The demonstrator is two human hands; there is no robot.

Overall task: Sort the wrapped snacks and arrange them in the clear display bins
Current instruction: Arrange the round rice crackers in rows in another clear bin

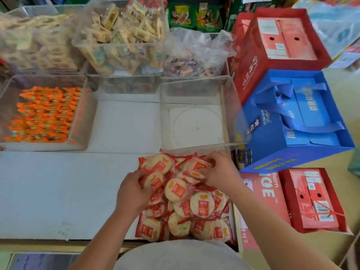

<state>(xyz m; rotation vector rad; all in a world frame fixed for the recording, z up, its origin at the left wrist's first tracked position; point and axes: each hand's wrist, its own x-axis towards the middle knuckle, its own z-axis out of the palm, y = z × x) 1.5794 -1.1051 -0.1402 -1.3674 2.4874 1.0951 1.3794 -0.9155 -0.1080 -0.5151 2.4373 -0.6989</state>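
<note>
1. Far left there's a clear bin (85, 121) packed with orange-wrapped snacks (44, 114) lying in rough rows. Behind it sits a bag of tan packets (39, 45), too blurry to read.
2. Back middle: a clear tub (77, 43) heaped with beige-wrapped snacks (120, 36), perched on top of other tubs.
3. The white tabletop (58, 191) runs across the front.
4. The left hand (134, 191) is at the left edge of the pile of round rice crackers (187, 203). Its fingers are curled round one red-and-white packet (153, 180), so it's got a proper grip on that one.
5. The pile itself lies on the tabletop right in front of the person, with its far end up against the front wall of a second clear bin (194, 123), whose bare bottom shows through.
6. The right hand (220, 172) is at the top right of the pile, just in front of that bin. Its fingertips are bent in and pinching another packet (196, 168).
7. Behind the second bin is a crumpled plastic bag of purple and pink sweets (194, 61), and further back some green crates (194, 16) of small packets.
8. Off to the right: a red gift box (272, 39) at the back, a blue gift bag (292, 123) with ribbon handles beside the second bin, and a smaller red box (315, 199) nearest the person.
</note>
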